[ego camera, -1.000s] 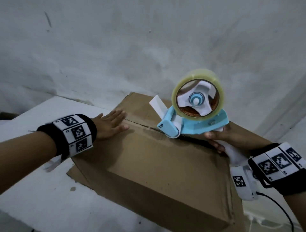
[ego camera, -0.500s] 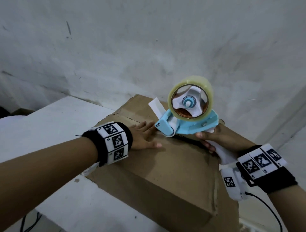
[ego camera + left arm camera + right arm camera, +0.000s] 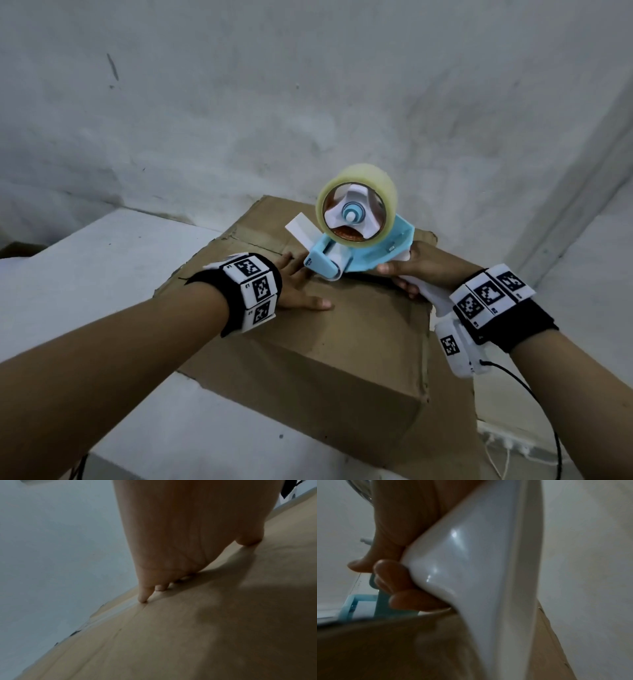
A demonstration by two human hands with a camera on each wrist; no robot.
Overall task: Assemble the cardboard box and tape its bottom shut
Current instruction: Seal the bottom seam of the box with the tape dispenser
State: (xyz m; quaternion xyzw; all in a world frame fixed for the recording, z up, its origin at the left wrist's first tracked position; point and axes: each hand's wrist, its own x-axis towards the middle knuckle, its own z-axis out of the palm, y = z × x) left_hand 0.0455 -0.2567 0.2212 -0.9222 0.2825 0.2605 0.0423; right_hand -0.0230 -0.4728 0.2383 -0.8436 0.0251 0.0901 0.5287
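A brown cardboard box [image 3: 342, 342] stands on a white table [image 3: 85, 267], its folded flaps facing up with a seam across the top. My left hand [image 3: 298, 291] lies flat on the flaps beside the seam, fingers straight, fingertips [image 3: 143, 599] pressing the cardboard [image 3: 188, 635]. My right hand [image 3: 421, 270] grips the white handle [image 3: 479, 574] of a light-blue tape dispenser [image 3: 359, 250] carrying a roll of clear tape [image 3: 356, 202]. The dispenser's front roller rests on the box top near the seam, just right of my left fingers.
A rough white wall [image 3: 308, 102] rises close behind the box. A black cable [image 3: 541, 411] hangs from my right wrist device. The table edge runs below the box on the near side, with a power strip [image 3: 507, 442] low at the right.
My left hand slid right along the box top towards the dispenser. The dispenser and right hand dipped slightly and its roller now sits beside my left fingers.
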